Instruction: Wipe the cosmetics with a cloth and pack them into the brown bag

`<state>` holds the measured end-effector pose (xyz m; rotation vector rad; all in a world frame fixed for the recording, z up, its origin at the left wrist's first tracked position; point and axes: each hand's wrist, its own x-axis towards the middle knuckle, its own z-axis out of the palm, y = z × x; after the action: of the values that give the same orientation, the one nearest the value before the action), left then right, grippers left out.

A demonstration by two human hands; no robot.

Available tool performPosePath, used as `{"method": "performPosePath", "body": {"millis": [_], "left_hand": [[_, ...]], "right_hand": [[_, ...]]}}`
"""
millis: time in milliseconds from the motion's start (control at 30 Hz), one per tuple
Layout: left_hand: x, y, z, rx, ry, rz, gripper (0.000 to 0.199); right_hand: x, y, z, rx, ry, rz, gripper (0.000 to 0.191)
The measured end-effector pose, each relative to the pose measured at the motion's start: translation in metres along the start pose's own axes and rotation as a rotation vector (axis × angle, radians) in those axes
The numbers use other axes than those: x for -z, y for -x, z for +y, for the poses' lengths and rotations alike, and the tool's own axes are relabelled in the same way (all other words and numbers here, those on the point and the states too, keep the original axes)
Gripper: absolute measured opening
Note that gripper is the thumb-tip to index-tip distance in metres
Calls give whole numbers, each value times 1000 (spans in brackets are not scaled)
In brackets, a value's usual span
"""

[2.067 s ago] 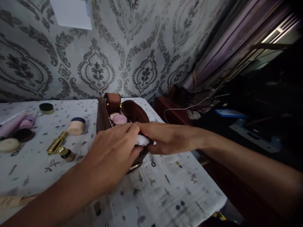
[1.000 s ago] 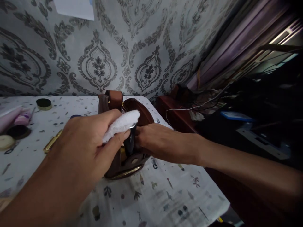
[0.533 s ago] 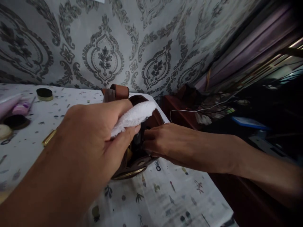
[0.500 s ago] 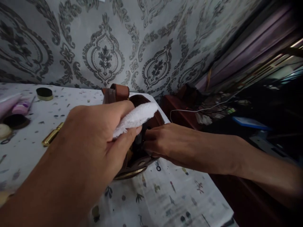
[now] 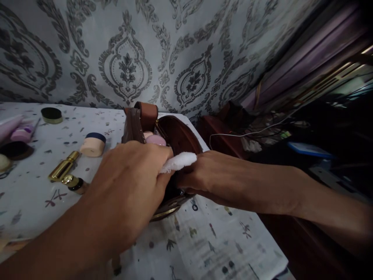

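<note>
A brown bag point(image 5: 181, 136) with a gold zipper stands open on the table. My left hand point(image 5: 131, 186) pinches a small white fuzzy cloth point(image 5: 179, 162) over the bag's opening. Reaching in from the right, my right hand point(image 5: 199, 173) is inside the bag, its fingers curled and mostly out of sight; what they grip is hidden. Pink round items point(image 5: 155, 140) show inside the bag, beyond my left hand. The dark inside near my right fingers is hard to make out.
To the left lie a gold tube point(image 5: 64, 166), a gold-and-black bottle point(image 5: 72, 182), a beige jar with a dark blue lid point(image 5: 93, 144), a dark oval item point(image 5: 51, 115) and a purple item point(image 5: 22, 132). A patterned sheet covers the table point(image 5: 210, 241). Behind hangs a patterned curtain point(image 5: 128, 66).
My left hand has moved lower and closer to my right hand with the white cloth. The jar, the bottle and the pink items have come into view. My right hand stays in the bag.
</note>
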<state>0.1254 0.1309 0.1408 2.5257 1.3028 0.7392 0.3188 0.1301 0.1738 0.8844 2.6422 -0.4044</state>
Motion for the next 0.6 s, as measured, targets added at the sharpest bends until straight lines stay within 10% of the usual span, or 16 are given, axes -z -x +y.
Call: {"method": "performPosePath", "body": {"millis": [600], "left_hand": [[2,-19,9,-72,-210,-314,21]], "right_hand": [[-23,36,-7,-85,-28,348,24]]}}
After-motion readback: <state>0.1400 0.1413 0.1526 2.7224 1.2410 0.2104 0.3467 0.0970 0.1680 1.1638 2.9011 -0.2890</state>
